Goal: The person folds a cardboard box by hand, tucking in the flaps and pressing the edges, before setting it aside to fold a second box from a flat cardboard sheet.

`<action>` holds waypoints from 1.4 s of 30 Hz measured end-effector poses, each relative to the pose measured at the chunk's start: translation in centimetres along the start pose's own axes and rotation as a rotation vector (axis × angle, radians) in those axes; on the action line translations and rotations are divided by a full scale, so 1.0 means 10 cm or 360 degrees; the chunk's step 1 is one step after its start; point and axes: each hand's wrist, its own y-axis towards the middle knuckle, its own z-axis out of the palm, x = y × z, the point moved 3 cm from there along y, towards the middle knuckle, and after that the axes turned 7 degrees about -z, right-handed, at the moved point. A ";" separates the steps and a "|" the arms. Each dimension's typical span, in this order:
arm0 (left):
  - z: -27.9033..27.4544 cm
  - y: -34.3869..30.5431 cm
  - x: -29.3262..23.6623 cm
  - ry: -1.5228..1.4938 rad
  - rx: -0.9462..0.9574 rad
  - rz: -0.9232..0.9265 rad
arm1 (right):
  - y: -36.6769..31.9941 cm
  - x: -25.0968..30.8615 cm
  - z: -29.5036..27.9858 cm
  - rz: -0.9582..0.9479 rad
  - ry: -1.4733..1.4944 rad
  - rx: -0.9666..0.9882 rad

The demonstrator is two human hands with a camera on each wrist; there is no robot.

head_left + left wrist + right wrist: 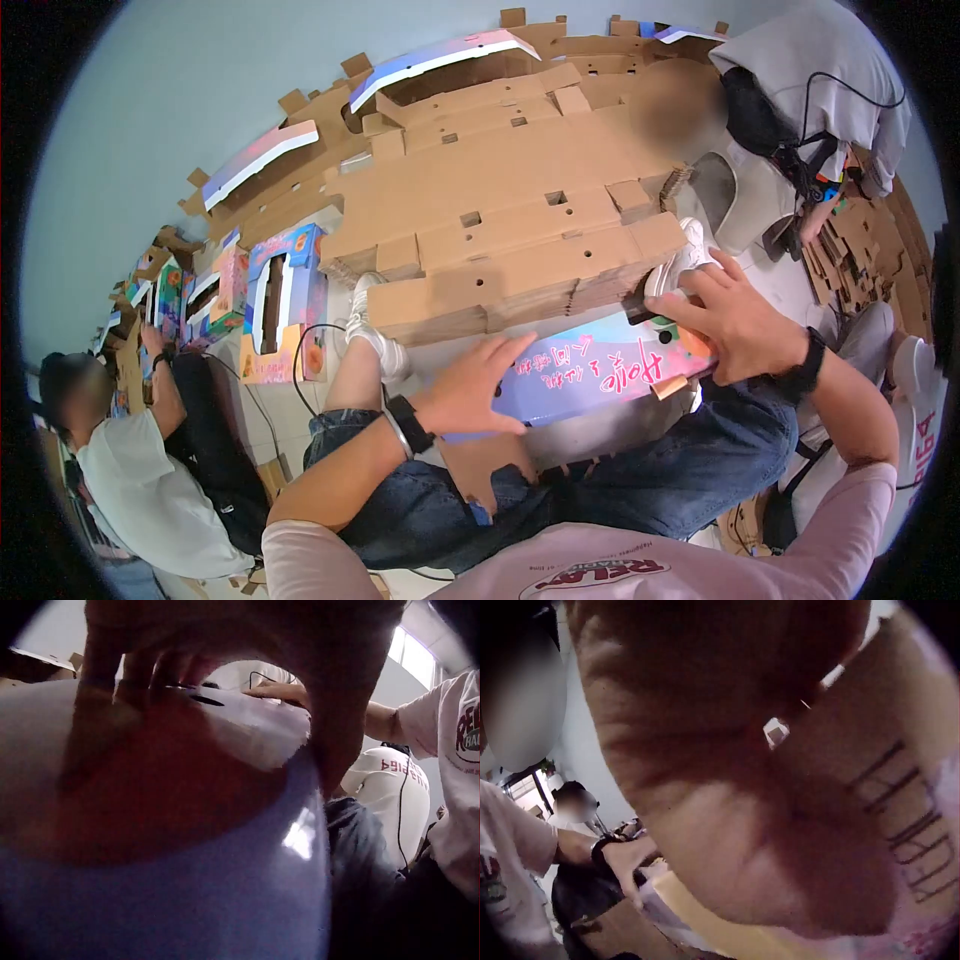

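Observation:
Across the seated person's lap lies a printed cardboard box (590, 365), blue to pink with red lettering. The left hand (470, 385) rests over its left end, thumb and fingers spread fairly straight. In the left wrist view this hand arches over the box's glossy blue face (172, 900). At the right end the right hand (745, 320) grips the box, fingers bent over its far edge; its palm fills much of the right wrist view. A small brown cardboard flap (672, 387) sticks out near that hand. Below the box hangs a brown cardboard piece (485, 465).
A large stack of flat brown cardboard (500, 230) stands right in front of the feet. Assembled printed boxes (285, 300) stand to the left. Other people work at the left (150, 460) and upper right (820, 100). A black cable (302, 365) runs beside the left leg.

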 end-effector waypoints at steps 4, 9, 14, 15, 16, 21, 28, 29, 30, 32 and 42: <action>-0.30 -0.12 0.29 -0.0455 -0.0144 -0.0218 | -0.08 0.21 -0.41 0.0051 -0.0231 -0.0198; -0.74 -0.29 0.73 -0.0941 -0.0910 -0.0168 | -0.31 0.38 -0.98 0.0245 -0.0320 -0.0506; -0.87 -0.47 1.12 -0.1178 -0.1258 -0.0252 | -0.67 0.06 -1.03 0.0606 0.0307 -0.0968; -0.86 -0.52 1.13 -0.0987 -0.1372 -0.0286 | -0.70 -0.02 -1.01 0.0715 0.0464 -0.1092; -0.84 -0.56 1.15 -0.0797 -0.1479 -0.0322 | -0.72 -0.11 -1.00 0.0827 0.0623 -0.1212; -0.91 -0.61 1.37 -0.1228 -0.1409 -0.0609 | -0.57 -0.47 -0.21 0.1078 0.1228 -0.1082; -0.79 -0.46 1.24 -0.1026 -0.1330 -0.0552 | 0.37 -0.56 2.47 0.1140 0.3425 -0.0816; -0.75 -0.44 1.14 -0.1081 -0.1243 -0.0518 | 0.50 -0.39 2.35 0.1086 0.3300 -0.0794; -0.71 -0.39 1.06 -0.1143 -0.1163 -0.0484 | 0.62 -0.31 2.31 0.1076 0.3310 -0.0792; -0.63 -0.28 0.99 -0.1053 -0.1124 -0.0494 | 0.70 -0.20 2.30 0.1118 0.3245 -0.1004; -0.25 0.47 0.29 -0.0578 -0.0656 -0.0059 | 0.68 0.22 2.23 0.1201 0.3231 -0.0585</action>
